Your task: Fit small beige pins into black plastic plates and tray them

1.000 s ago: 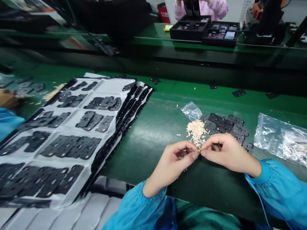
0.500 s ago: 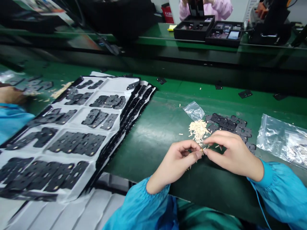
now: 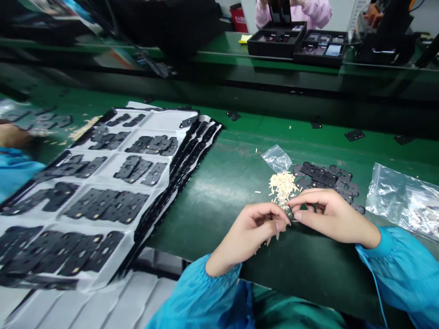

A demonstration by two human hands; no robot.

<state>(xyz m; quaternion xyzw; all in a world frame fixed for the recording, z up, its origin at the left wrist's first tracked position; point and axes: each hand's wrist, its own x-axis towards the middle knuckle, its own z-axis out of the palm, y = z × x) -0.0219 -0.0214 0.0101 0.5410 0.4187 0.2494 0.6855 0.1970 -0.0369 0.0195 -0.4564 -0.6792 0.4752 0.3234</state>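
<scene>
My left hand (image 3: 255,237) is curled at the front of the green bench, with several pale slivers showing below its fingers. My right hand (image 3: 329,214) reaches in from the right, its fingertips close to my left fingertips. Whether it pinches anything is too small to tell. A heap of pale wood-like slivers (image 3: 281,188) lies just beyond my hands. Behind my right hand lie several flat black parts (image 3: 322,178). A small transparent bag (image 3: 277,158) touches the heap's far end.
A larger transparent bag (image 3: 401,201) lies at the right. A white sheet (image 3: 103,192) holding rows of black parts spreads across the left bench. At far left is a co-worker's hand (image 3: 12,135). Black trays (image 3: 320,48) stand on the far bench, before a person in pink (image 3: 291,11).
My hands have drawn slightly apart, and the small gold-coloured bit seen between my fingertips no longer shows. The view has shifted slightly.
</scene>
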